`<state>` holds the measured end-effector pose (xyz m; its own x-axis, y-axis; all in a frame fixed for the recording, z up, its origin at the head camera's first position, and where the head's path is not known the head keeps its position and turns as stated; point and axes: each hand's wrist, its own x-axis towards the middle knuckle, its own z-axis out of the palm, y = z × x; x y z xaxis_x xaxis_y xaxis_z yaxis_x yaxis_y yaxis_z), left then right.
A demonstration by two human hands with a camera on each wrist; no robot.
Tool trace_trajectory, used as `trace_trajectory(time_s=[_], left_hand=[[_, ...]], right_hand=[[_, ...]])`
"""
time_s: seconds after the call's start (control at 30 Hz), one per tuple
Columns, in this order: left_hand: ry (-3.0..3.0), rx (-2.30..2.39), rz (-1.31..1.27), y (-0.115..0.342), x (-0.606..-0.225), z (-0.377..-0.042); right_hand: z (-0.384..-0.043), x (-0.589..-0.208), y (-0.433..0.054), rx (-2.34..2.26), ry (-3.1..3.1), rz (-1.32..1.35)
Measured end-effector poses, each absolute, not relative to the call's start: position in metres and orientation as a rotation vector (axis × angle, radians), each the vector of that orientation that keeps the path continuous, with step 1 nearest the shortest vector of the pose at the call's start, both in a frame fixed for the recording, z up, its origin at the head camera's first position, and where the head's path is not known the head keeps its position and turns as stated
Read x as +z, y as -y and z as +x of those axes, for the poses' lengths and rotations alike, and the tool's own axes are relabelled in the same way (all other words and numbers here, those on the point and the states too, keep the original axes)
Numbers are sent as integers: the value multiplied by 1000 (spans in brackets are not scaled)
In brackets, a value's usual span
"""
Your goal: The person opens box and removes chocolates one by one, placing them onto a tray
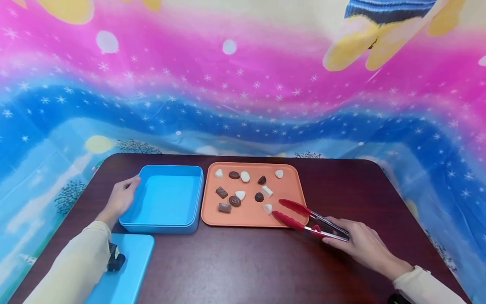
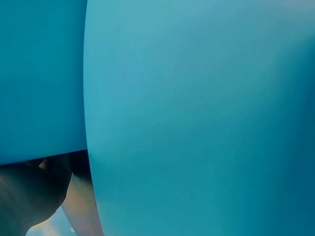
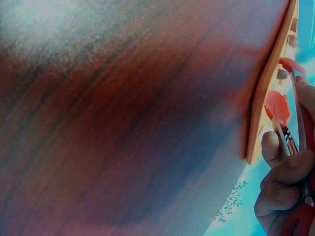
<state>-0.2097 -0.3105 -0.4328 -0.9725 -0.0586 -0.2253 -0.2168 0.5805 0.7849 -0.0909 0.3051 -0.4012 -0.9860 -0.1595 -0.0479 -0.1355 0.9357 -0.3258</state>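
My left hand (image 1: pixel 120 197) grips the left rim of a blue square box (image 1: pixel 159 229), whose inside is bare. In the left wrist view blue surfaces fill most of the picture, with part of the hand (image 2: pixel 34 196) at lower left. Red-tipped metal tongs (image 1: pixel 290 221) are held in my right hand (image 1: pixel 360 245), fingers wrapped round the handles. The tongs' arms are spread, the tips over the right front of an orange tray (image 1: pixel 247 218). One tip is right beside a white chocolate (image 1: pixel 267 208). The right wrist view also shows the hand (image 3: pixel 283 182) round the tongs (image 3: pixel 278 108).
Several dark and white chocolates, such as a swirled brown one (image 1: pixel 235 201), lie spread over the tray. A flat blue lid (image 1: pixel 138 257) lies at the front left beneath my left forearm. Behind the dark wooden table (image 1: pixel 228 266) hangs a colourful cloth (image 1: pixel 243 84).
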Motion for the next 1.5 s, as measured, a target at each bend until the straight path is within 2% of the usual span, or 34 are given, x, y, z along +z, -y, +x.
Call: trace_trajectory(time_s=[0.43, 0.7, 1.03, 1.5], left_hand=[[-2619, 1336, -242, 309, -435, -207], [-2614, 1344, -256, 307, -437, -207], [-2610, 1329, -237, 306, -438, -206], [-2621, 1328, -243, 308, -433, -207]], right_hand=[[-82, -403, -287, -513, -3177, -369], [-83, -404, -287, -542, -3119, -272], [-83, -410, -303, -938, -2819, -137], [-81, -403, -306, -861, -2899, -66]])
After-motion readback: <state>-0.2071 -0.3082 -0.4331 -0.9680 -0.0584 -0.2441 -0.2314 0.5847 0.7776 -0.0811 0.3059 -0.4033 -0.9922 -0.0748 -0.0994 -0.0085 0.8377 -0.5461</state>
